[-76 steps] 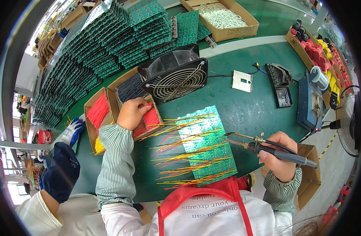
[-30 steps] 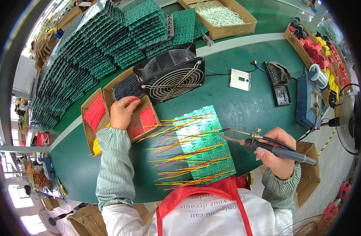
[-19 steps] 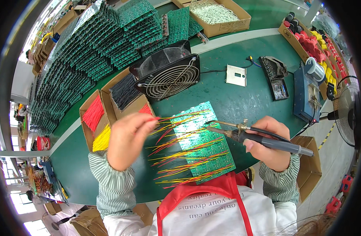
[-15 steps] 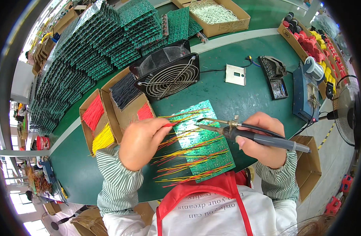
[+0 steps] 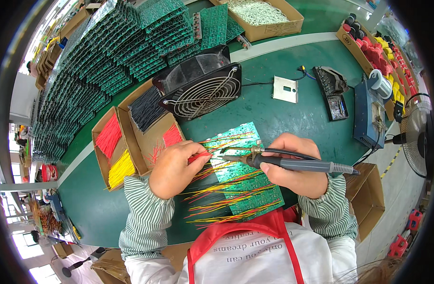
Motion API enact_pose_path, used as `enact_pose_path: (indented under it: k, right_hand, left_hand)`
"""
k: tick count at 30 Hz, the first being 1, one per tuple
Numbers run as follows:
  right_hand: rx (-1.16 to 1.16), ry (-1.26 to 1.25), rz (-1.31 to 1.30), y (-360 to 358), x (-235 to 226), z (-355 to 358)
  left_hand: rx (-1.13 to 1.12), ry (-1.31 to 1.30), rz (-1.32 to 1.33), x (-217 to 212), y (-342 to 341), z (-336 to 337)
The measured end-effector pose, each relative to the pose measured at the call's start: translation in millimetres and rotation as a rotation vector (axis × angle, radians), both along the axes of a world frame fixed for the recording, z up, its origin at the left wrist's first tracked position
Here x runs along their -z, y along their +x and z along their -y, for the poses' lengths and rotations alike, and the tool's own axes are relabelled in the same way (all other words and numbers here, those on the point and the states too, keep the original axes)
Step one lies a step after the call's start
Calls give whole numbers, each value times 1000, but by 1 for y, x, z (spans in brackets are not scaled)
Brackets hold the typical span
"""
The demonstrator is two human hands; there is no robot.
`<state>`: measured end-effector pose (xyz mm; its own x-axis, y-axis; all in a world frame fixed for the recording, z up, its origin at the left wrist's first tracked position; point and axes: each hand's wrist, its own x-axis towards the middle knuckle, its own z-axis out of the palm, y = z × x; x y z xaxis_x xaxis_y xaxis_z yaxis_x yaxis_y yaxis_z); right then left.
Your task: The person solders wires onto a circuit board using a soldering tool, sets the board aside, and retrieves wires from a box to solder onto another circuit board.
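Observation:
A green circuit board [image 5: 251,201] lies on the bench before me, with rows of red and yellow wires [image 5: 214,203] sticking out over its left side. My left hand [image 5: 172,169] is closed in a pinch on red wires [image 5: 201,157] at the board's left edge. My right hand [image 5: 295,177] is closed round a grey soldering iron [image 5: 302,164] with a thin feed tube clamped along its top. The iron's tip and the tube end point left, close to the left fingertips, above the upper part of the board. Whether the tip touches a wire, I cannot tell.
Cardboard trays [image 5: 136,156] with red, yellow and black wires stand left of the board. Behind it is a black fan [image 5: 202,90]; further back left are stacked circuit boards [image 5: 84,80]. At the right sit a blue soldering station [image 5: 366,116], a solder spool [image 5: 380,85] and a black tool tray [image 5: 333,94].
My right hand and the soldering iron have moved left and slightly down, bringing the tip near my left fingers. My left hand has shifted slightly, still pinching red wires.

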<state>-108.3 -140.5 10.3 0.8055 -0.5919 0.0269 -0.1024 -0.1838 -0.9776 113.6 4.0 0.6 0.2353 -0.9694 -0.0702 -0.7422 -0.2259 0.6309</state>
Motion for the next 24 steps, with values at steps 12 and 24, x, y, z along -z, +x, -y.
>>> enact_pose_path:
  k: [12,24]
  right_hand:
    - [-23,9,-27,7,6,2]
    - [37,-7,-21,-7,-7,7]
  left_hand:
    - [0,19,-41,4,5,1]
    - [-42,-129,60,-5,6,-3]
